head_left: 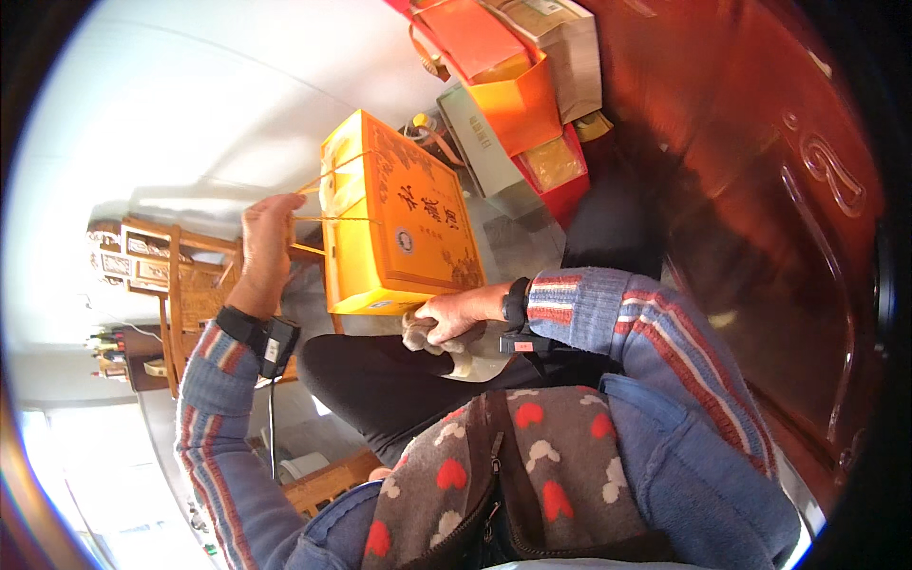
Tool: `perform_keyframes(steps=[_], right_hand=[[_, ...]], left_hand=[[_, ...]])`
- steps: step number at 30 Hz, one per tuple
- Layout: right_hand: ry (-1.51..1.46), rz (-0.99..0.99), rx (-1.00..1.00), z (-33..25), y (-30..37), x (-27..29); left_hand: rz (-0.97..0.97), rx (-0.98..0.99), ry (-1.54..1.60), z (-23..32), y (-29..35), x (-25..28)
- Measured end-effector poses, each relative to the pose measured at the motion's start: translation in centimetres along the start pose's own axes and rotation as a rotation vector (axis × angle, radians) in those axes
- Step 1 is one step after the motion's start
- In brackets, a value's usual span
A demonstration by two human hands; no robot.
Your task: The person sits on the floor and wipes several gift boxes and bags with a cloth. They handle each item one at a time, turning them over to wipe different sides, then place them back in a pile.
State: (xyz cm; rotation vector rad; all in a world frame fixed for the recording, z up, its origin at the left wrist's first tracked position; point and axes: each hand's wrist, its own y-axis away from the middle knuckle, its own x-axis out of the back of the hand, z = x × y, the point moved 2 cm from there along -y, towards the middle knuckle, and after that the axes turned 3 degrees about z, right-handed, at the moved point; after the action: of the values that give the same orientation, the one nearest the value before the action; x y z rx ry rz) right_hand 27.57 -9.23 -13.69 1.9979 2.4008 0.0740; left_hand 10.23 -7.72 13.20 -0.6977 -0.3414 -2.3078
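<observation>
The yellow gift box (399, 214) sits propped on the person's lap, tilted, its printed lid facing up with dark lettering and a round emblem. Its thin cord handles (328, 195) stretch leftward into the left hand (264, 239), whose fingers are curled shut around them just beside the box's edge. The right hand (456, 315) is at the box's lower corner, fingers closed on a crumpled beige cloth (423, 337) pressed against it. Orange and red gift bags (513, 95) are stacked beyond, near a dark red wooden door (760, 190).
</observation>
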Motion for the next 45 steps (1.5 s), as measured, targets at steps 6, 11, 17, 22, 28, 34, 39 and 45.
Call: perform_keyframes(steps=[6,11,17,22,28,34,39,45], right_hand=[[0.369,0.034,-0.26,6.3,-0.6,0.0],[0.509,0.032,-0.429,10.4,-0.6,2.1],[0.582,-0.147,-0.457,14.8,0.0,2.5],[0.504,-0.365,-0.671,16.5,-0.3,1.4],[0.578,-0.155,-0.55,14.7,0.3,3.0],[0.656,-0.098,-0.835,15.7,3.7,4.5],[0.802,-0.013,-0.874,14.7,4.6,7.6],[0.885,0.473,-1.058,12.1,3.1,13.6]], left_hand=[[-0.226,-0.007,0.097,-7.8,0.9,-2.8],[-0.141,0.023,0.144,-13.5,0.2,-5.1],[-0.239,0.043,0.118,-17.9,0.5,-6.6],[-0.33,0.002,0.04,-19.6,-0.2,-7.3],[-0.274,0.032,0.099,-21.1,-1.2,-8.1],[-0.385,-0.105,0.1,-23.3,1.7,-10.4],[-0.355,-0.059,-0.03,-24.6,2.7,-11.0],[-0.308,0.064,-0.136,-27.8,2.8,-12.0]])
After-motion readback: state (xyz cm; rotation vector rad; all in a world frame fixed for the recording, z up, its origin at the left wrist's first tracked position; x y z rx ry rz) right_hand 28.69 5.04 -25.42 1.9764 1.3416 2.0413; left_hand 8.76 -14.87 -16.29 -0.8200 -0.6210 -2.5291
